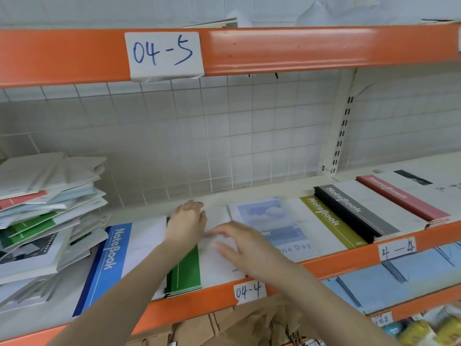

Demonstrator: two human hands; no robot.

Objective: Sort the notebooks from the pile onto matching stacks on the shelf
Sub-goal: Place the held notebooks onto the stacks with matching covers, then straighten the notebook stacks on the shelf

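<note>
A messy pile of notebooks [42, 216] sits at the left end of the shelf [349, 260]. Flat stacks lie in a row to its right: blue-spine [109, 255], green-spine [184, 273], sky-picture "One Day" [274, 221], olive-spine [329, 221], black-spine [356, 211] and red-spine [404, 198]. My left hand [187, 221] rests with straight fingers on the far part of the green-spine stack. My right hand [239, 245], blurred, hovers or presses with spread fingers on that stack's white cover. Neither hand holds a notebook.
An orange beam [299, 48] labelled 04-5 crosses above, a wire grid [224, 136] closes the back. Labels 04-4 and 4-4 mark the shelf's front edge. Blue sheets [399, 278] lie on the lower shelf, brown paper bags [249, 323] below.
</note>
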